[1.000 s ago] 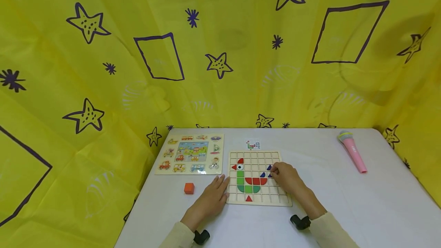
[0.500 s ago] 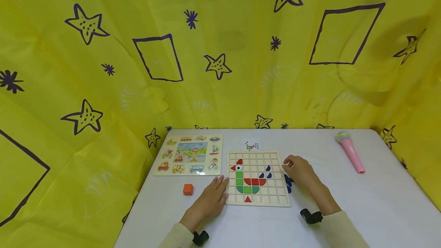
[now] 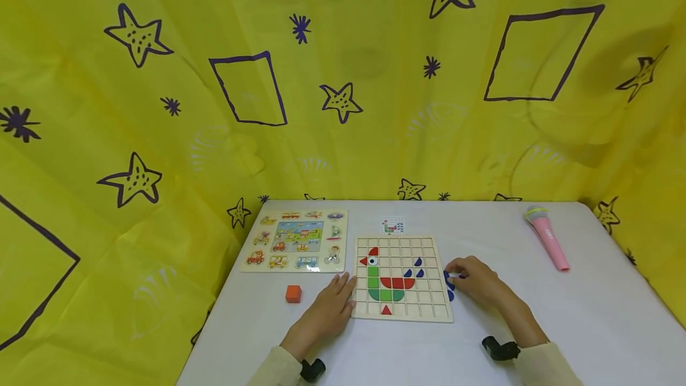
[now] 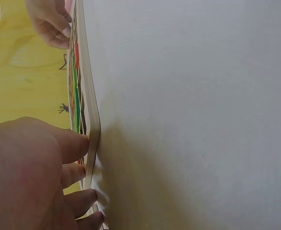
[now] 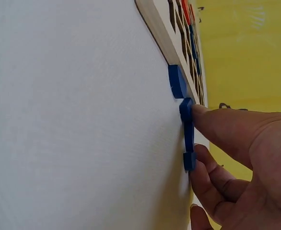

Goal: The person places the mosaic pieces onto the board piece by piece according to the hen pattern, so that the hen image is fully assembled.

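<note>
My left hand rests its fingertips on the left edge of a wooden grid board. In the left wrist view, the thumb touches the board's rim. Beyond the board's right edge, my right hand reaches down to several small blue curved pieces. Its thumb lies against one blue piece; a finger touches another blue piece, with thumb and finger apart. On the grid, red, green, blue and eyed pieces form a bird, including a green square and a red triangle.
A small picture card lies behind the board. A wooden vehicle puzzle is at the back left, with an orange cube in front of it. A pink toy microphone lies at the right. A yellow patterned curtain surrounds the table.
My right hand has left the blue pieces at the grid's right side and moved right, then down to the loose blue pieces beside the board. The left hand has stayed on the edge.
</note>
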Tool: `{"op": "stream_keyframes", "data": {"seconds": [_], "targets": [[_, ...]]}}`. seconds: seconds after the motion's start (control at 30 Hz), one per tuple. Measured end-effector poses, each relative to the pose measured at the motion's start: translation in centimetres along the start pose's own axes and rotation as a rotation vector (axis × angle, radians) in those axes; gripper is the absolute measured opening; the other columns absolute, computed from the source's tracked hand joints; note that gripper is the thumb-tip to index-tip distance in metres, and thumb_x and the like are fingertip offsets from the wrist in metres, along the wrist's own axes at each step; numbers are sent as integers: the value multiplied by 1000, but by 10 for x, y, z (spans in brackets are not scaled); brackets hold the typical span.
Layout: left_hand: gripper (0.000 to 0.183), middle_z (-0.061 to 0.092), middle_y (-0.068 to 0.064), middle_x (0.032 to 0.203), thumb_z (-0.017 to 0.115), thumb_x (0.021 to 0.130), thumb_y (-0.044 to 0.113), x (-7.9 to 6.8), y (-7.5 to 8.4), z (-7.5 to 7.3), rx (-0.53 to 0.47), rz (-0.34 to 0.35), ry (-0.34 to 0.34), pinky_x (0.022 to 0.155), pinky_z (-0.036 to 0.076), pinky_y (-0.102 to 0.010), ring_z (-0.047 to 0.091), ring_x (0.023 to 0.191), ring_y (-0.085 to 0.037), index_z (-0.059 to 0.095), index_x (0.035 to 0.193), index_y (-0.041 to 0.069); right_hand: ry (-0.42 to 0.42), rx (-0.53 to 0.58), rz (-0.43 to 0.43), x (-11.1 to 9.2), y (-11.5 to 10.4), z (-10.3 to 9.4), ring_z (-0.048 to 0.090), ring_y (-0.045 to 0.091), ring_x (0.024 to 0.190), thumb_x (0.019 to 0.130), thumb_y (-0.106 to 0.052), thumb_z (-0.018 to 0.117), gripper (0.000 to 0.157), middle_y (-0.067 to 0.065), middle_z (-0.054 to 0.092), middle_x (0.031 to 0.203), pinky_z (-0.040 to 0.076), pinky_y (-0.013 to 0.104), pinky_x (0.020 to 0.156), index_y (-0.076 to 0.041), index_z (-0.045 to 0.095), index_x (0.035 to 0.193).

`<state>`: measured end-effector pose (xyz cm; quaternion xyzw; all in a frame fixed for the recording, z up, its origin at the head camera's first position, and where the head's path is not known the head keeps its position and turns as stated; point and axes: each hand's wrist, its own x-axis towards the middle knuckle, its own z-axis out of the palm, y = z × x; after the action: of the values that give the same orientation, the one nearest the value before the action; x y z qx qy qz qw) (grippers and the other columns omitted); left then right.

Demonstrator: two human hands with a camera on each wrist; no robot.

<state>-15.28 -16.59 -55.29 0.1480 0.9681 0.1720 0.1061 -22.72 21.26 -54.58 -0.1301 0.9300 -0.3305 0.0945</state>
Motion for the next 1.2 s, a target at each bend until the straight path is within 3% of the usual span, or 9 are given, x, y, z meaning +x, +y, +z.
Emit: {"op": "stream_keyframes", "data": {"seconds": [0.37, 0.67, 0.9, 1.2], "targets": [[61, 30, -6, 174, 51, 111, 35, -1, 2, -2, 5, 11, 12, 126, 33, -55, 26, 161, -33, 33, 167, 18, 54, -40, 28, 1, 1, 3, 65, 29, 98, 99, -8, 68, 11, 9, 67, 103, 44, 63, 86, -7, 73, 109], [62, 30, -6, 174, 52, 110, 35, -2, 2, -3, -8, 4, 3, 126, 33, -56, 25, 161, -34, 34, 167, 18, 46, -55, 58, -7, 5, -14, 64, 32, 100, 98, -12, 70, 13, 13, 67, 105, 45, 63, 86, -4, 71, 107], [61, 30, -7, 174, 51, 111, 34, -2, 4, -3, -4, 3, 9, 126, 33, -56, 25, 161, -34, 34, 167, 17, 50, -58, 24, -11, 16, -22, 58, 25, 86, 96, -6, 72, 6, 10, 64, 93, 54, 45, 79, -1, 68, 97], [61, 30, -7, 174, 51, 111, 33, -2, 5, -4, -10, -3, 3, 127, 32, -56, 25, 161, -34, 34, 167, 16, 100, -59, 23, -10, 18, -18, 56, 23, 83, 95, -14, 75, 13, 8, 62, 90, 48, 37, 73, -3, 67, 95]]}}
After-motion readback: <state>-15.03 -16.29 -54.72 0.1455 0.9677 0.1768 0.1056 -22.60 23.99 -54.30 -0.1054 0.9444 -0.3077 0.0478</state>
